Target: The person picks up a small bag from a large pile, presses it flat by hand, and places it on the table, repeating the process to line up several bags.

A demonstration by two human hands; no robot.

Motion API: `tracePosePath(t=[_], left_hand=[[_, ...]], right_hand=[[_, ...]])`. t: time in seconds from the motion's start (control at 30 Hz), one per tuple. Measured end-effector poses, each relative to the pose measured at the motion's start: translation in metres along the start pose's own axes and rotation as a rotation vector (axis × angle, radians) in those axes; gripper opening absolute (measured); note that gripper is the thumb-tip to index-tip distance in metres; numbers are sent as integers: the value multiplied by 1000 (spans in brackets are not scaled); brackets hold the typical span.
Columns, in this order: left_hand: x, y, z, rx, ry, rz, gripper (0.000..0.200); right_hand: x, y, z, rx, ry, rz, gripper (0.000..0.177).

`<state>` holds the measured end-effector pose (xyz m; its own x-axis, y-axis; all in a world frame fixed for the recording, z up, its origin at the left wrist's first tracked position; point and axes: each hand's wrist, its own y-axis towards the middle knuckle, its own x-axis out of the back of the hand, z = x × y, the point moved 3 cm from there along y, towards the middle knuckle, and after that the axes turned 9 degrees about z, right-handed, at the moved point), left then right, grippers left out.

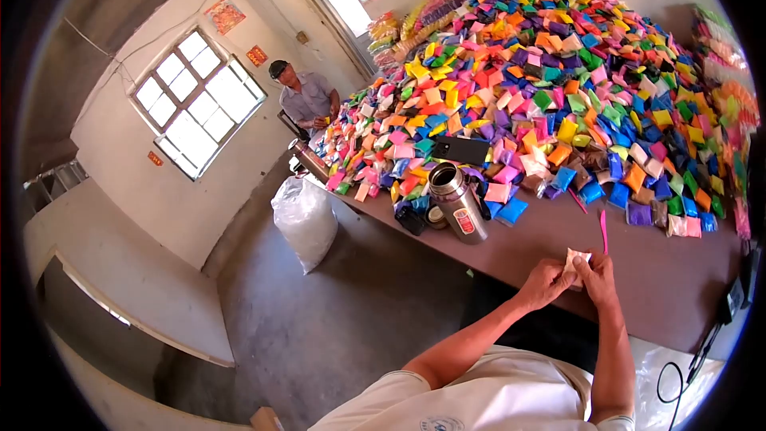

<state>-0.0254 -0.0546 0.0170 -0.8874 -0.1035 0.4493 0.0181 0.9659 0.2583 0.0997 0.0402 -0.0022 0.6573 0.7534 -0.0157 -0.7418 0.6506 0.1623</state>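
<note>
Close to the table's front edge, my left hand (pixel 545 284) and my right hand (pixel 598 280) meet around one small pale packet (pixel 576 257). Fingers and thumbs of both are closed on it, and its lower part is hidden by them. Just beyond my right hand a thin pink plastic strip (pixel 604 227) points away, its near end reaching the fingers in this view. Past the hands rises a large heap of small colourful packets (pixel 558 96), each a soft filled pouch in pink, orange, blue, yellow, green or purple.
A steel thermos (pixel 459 203) stands left of my hands, with a black phone (pixel 460 150) lying on packets behind it. Another person (pixel 307 96) sits at the table's far left end. A stuffed clear plastic bag (pixel 305 219) is on the floor. Black cables (pixel 702 351) hang at the right.
</note>
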Motion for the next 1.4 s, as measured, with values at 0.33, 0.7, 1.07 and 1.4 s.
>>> tracePosePath(t=[0.33, 0.7, 1.07, 1.4], left_hand=[[-2, 2, -2, -33, 117, 33, 49], [-4, 3, 0, -38, 57, 33, 50], [-3, 2, 7, 24, -5, 15, 49], [-2, 3, 3, 14, 35, 28, 47]], right_hand=[[3, 1, 7, -21, 31, 125, 30], [5, 1, 8, -24, -5, 136, 30], [9, 5, -4, -62, -54, 135, 36], [2, 1, 15, 43, 12, 154, 28]])
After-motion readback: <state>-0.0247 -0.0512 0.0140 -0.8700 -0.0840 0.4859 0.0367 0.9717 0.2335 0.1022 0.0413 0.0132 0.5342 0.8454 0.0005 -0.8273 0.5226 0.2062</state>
